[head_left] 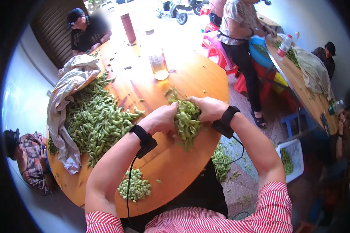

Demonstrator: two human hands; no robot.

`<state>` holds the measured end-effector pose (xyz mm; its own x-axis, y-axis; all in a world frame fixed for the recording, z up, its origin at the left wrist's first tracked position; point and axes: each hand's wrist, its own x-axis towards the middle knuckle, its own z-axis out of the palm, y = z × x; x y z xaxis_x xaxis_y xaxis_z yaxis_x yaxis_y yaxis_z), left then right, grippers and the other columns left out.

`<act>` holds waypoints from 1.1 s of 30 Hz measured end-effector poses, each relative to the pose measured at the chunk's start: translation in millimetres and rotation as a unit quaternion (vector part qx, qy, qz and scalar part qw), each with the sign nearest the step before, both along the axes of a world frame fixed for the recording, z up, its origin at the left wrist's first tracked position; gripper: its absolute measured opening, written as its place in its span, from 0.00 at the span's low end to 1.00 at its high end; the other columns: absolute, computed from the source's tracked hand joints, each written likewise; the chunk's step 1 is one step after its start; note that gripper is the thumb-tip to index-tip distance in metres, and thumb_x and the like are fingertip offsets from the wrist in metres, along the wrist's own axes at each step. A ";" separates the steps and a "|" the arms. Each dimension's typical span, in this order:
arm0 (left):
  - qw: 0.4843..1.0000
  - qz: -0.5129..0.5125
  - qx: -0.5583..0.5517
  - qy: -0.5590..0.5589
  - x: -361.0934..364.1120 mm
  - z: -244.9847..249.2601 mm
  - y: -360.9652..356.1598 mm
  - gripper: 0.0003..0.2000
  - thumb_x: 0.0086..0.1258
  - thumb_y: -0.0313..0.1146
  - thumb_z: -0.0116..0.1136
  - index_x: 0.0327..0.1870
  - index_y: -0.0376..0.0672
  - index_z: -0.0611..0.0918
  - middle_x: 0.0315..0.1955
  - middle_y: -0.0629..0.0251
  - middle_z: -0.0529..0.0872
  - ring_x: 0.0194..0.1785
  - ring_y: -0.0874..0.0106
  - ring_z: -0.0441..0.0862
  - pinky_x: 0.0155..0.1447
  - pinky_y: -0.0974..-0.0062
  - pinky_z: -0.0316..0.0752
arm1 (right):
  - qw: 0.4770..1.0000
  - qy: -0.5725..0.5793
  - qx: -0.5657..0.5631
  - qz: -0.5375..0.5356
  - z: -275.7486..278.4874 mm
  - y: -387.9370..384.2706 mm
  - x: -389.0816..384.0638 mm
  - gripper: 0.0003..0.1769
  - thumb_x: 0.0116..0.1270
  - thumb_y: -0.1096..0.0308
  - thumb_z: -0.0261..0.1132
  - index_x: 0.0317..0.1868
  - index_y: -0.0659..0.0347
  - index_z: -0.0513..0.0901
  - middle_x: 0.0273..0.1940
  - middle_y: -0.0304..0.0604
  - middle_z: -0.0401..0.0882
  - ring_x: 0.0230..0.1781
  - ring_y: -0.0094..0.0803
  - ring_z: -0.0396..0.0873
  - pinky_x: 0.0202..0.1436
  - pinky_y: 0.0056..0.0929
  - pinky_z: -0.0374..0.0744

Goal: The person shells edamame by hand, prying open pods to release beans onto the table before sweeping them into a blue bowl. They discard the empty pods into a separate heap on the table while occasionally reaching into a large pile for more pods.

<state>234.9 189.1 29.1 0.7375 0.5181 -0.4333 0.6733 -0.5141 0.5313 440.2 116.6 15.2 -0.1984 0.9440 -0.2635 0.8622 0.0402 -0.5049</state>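
Between my two hands, above the right side of the round wooden table (171, 159), is a bunch of green bean pods (188, 122); several look flat and split open. My left hand (163, 117) is closed around the bunch's left side, its far fingers hidden. From the right, my right hand (209, 108) grips the same bunch, thumb toward the top. A large heap of whole pods (101, 120) lies to the left, partly under a pale cloth sack (72, 83). Near the table's front edge sits a small pile of shelled green beans (135, 186).
A glass of amber drink (159, 68) and a reddish-brown flask (128, 28) stand farther back. Pod husks (221, 161) lie on the floor at right, near a white basket (298, 155). Other people sit or stand around; a second table (299, 77) is at right. Cords hang from my wristbands.
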 end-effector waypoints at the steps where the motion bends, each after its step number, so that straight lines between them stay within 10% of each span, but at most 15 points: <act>1: 1.000 -0.001 -0.005 -0.020 4.8 2.1 -7.2 0.30 0.56 0.26 0.70 0.58 0.32 0.67 0.29 0.50 0.84 0.27 0.63 0.86 0.26 0.68 0.80 | 1.000 0.016 0.000 -0.020 1.5 -7.0 1.2 0.46 0.52 0.70 0.72 0.73 0.57 0.64 0.38 0.58 0.85 0.36 0.46 0.88 0.39 0.38 0.87; 17: 0.979 -0.122 0.040 -0.157 50.9 -36.8 -101.8 0.24 0.61 0.26 0.62 0.58 0.30 0.68 0.35 0.43 0.85 0.37 0.54 0.87 0.37 0.60 0.80 | 0.986 -0.020 0.099 -0.134 -18.6 -141.6 43.9 0.34 0.58 0.62 0.74 0.62 0.59 0.71 0.42 0.62 0.85 0.46 0.60 0.83 0.49 0.51 0.80; 25: 0.961 -0.151 0.009 -0.231 25.6 -30.9 -111.3 0.25 0.66 0.24 0.58 0.66 0.37 0.74 0.34 0.53 0.88 0.37 0.55 0.87 0.44 0.63 0.81 | 0.987 -0.072 -0.059 -0.129 -40.8 -168.9 27.3 0.33 0.58 0.62 0.69 0.63 0.57 0.71 0.41 0.61 0.85 0.47 0.59 0.83 0.50 0.55 0.79; 33: 0.944 0.089 0.272 -0.164 19.1 -38.2 6.8 0.28 0.71 0.35 0.56 0.71 0.34 0.69 0.72 0.41 0.66 0.71 0.45 0.68 0.73 0.58 0.66 | 0.990 0.002 -0.034 -0.139 -43.4 -182.9 27.1 0.25 0.59 0.70 0.60 0.59 0.63 0.73 0.40 0.67 0.83 0.46 0.63 0.82 0.52 0.55 0.78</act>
